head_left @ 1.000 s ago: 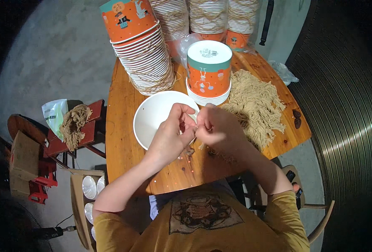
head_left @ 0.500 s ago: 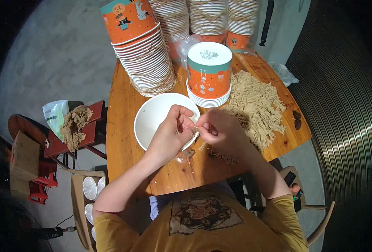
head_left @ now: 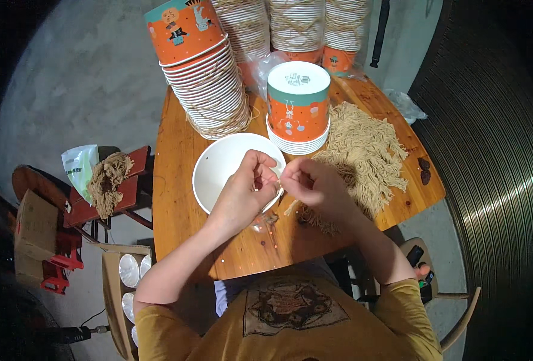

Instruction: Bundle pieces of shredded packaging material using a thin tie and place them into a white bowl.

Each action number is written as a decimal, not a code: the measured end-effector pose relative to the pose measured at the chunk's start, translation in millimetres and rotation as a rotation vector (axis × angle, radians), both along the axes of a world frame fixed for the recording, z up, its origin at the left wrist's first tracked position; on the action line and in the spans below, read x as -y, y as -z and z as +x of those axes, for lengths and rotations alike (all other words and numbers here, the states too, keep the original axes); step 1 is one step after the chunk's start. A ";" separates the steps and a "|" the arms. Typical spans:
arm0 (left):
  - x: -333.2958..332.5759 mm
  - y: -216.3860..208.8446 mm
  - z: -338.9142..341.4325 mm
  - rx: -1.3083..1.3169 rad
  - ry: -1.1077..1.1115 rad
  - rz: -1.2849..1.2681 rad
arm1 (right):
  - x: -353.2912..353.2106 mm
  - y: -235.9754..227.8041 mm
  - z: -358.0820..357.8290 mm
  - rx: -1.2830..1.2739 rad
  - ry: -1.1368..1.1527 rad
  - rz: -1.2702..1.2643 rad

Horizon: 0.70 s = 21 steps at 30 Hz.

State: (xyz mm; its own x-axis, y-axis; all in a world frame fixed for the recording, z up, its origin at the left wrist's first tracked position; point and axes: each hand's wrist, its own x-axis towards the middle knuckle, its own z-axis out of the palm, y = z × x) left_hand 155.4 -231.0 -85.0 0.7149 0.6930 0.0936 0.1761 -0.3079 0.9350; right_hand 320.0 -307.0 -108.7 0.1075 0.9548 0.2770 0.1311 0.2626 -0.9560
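Observation:
A white-lined paper bucket (head_left: 218,171) lies on the wooden table with its mouth up. At its right rim my left hand (head_left: 245,189) pinches a short piece of pale cord (head_left: 280,184) between thumb and fingers. Against the left fingertips, my right hand (head_left: 314,188) is closed in a pinch on the same cord; most of the cord is hidden by the fingers. A heap of loose tan cords (head_left: 365,156) spreads beside the right hand. Just beyond the bucket stands a short upside-down stack of orange paper buckets (head_left: 296,108).
A tall leaning stack of corded buckets (head_left: 209,90) rises at the back left, with more wrapped stacks (head_left: 296,27) behind. Small scraps dot the wooden table (head_left: 242,256) near its front edge. On the left, a red stool (head_left: 137,171) holds more cords; a carton (head_left: 110,283) contains white cups.
My right hand has shifted slightly, its fingers curling lower over the cord at the bucket's rim. The left hand stays nearly still.

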 end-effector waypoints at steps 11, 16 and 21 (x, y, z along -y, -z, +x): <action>1.7 -3.5 -2.6 -0.055 0.059 0.053 | -0.1 10.2 -1.0 0.062 0.030 -0.042; 4.1 -8.6 -3.8 -0.106 0.050 0.074 | 0.2 9.1 -3.1 0.010 0.039 -0.044; 5.9 -10.8 -7.1 -0.165 0.018 0.166 | -1.4 15.0 0.6 0.012 0.027 -0.044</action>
